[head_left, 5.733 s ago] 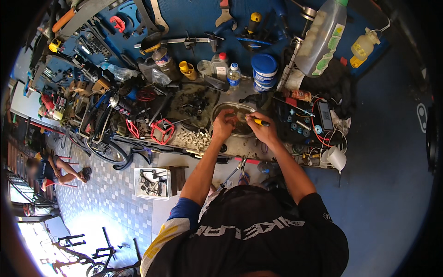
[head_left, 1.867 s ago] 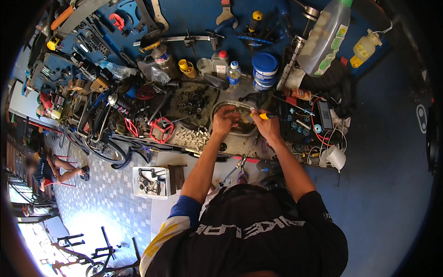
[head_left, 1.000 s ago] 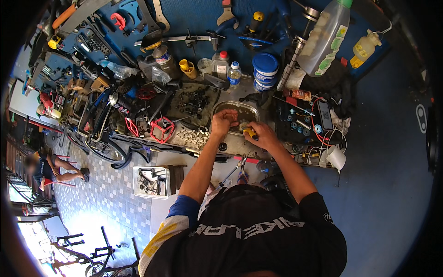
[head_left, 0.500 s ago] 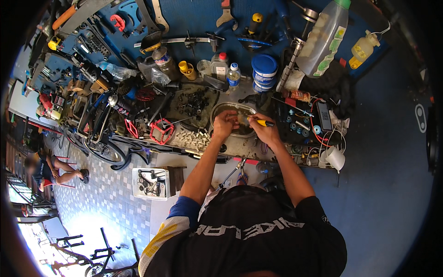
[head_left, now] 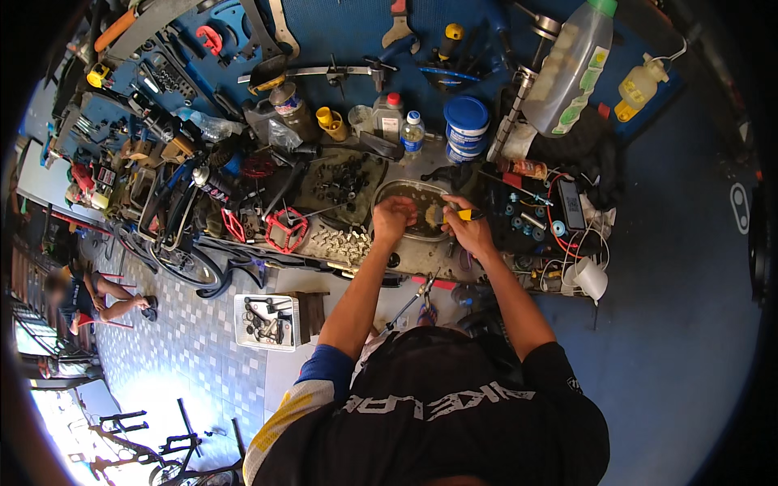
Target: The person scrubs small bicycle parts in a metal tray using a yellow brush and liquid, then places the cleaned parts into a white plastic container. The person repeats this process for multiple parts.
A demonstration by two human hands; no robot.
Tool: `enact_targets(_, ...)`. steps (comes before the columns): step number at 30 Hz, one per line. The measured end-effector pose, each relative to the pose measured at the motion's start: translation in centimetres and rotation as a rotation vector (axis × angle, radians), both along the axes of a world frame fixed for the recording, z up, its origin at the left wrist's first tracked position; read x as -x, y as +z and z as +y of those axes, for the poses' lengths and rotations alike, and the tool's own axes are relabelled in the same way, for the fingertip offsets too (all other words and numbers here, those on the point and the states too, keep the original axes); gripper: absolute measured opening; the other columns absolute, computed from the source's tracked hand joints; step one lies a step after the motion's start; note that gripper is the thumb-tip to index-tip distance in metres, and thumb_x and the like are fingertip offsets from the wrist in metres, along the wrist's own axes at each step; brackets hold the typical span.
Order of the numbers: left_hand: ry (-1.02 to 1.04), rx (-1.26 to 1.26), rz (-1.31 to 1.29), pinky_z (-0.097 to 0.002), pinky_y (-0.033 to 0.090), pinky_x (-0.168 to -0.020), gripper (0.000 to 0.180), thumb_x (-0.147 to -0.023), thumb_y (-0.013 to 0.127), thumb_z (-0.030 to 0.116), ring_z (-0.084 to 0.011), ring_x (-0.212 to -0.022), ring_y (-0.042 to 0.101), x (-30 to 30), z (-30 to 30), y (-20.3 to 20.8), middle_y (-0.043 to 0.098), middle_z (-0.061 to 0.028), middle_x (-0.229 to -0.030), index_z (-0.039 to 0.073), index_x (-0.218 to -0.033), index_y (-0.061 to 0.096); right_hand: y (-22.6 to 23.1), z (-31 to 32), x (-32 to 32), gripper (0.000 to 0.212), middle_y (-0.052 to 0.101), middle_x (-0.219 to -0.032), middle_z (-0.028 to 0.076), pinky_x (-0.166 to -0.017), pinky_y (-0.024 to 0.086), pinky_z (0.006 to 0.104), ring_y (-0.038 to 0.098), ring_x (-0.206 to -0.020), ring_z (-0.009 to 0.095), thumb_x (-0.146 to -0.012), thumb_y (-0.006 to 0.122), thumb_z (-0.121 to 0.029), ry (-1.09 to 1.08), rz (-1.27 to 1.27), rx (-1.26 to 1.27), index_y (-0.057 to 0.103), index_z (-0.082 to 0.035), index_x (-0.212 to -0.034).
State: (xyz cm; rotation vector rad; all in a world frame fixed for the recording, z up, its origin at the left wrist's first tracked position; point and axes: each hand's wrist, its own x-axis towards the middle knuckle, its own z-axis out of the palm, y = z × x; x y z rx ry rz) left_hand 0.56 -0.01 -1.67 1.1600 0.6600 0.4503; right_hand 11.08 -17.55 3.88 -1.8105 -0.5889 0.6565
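Observation:
Both hands work over a rounded-rectangular basin (head_left: 385,188) of murky brown liquid on the workbench. My right hand (head_left: 468,231) grips a yellow-handled brush (head_left: 468,215), its pale tip pointing left over the liquid. At the basin's left side, my left hand (head_left: 394,217) has its fingers curled together. Whatever lies between those fingers is too small or hidden to make out. Left of the basin, many small pale metal pieces (head_left: 350,245) lie heaped on the bench edge, near a red pedal (head_left: 286,230).
Dark small parts (head_left: 344,182) lie on a mat behind. A blue-lidded tub (head_left: 465,128) and a blue-capped bottle (head_left: 412,132) stand at the back. To the right are a phone (head_left: 570,204) and a white cup (head_left: 589,278). A white basket (head_left: 266,322) of parts sits below; a person (head_left: 89,296) sits far left.
The brush and my right hand have shifted slightly, with the handle turned a little. My left hand's fingers have turned slightly and sit lower over the basin.

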Motion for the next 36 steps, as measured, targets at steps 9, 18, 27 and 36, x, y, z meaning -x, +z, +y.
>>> enact_targets(9,0.003,0.165,0.016,-0.0320,0.062,-0.067,0.022,-0.094,0.056,-0.005,-0.0183,-0.076,0.067,0.1,-0.3,1.0,0.069,-0.0154,-0.098,-0.005,-0.116,0.057,-2.1,-1.7,0.0,0.038,0.071,-0.086,0.013,-0.073,0.054,0.0457,0.068,-0.075,0.032,-0.086,0.072,-0.042,0.162,-0.725,0.294,0.063,-0.007,-0.097)
enact_targets(18,-0.069,-0.085,0.066,-0.0309,0.062,-0.064,0.022,-0.095,0.056,-0.003,-0.0168,-0.074,0.068,0.5,-0.3,0.6,0.068,-0.0128,-0.096,-0.005,-0.116,0.059,0.9,1.5,1.3,0.027,0.072,-0.088,0.010,-0.073,0.053,0.0322,0.072,-0.086,0.020,-0.097,0.066,-0.030,0.019,-0.245,-0.022,0.069,-0.003,-0.102)
enact_targets(27,-0.066,-0.182,0.097,-0.0304,0.064,-0.063,0.027,-0.092,0.054,-0.003,-0.0166,-0.080,0.071,0.1,-0.9,1.7,0.071,-0.0116,-0.092,-0.009,-0.115,0.067,1.3,0.7,1.3,0.027,0.074,-0.092,0.013,-0.074,0.053,0.0308,0.071,-0.085,0.017,-0.097,0.067,-0.029,0.060,-0.375,-0.071,0.070,-0.004,-0.107)
enact_targets(36,-0.106,-0.088,0.057,-0.0325,0.063,-0.066,0.025,-0.098,0.053,0.001,-0.0196,-0.079,0.072,0.8,-0.7,0.3,0.072,-0.0146,-0.097,-0.009,-0.117,0.066,0.6,-0.7,0.2,0.025,0.074,-0.090,0.013,-0.077,0.055,0.0409,0.070,-0.083,0.033,-0.090,0.071,-0.033,0.125,-0.558,0.139,0.073,-0.010,-0.099)
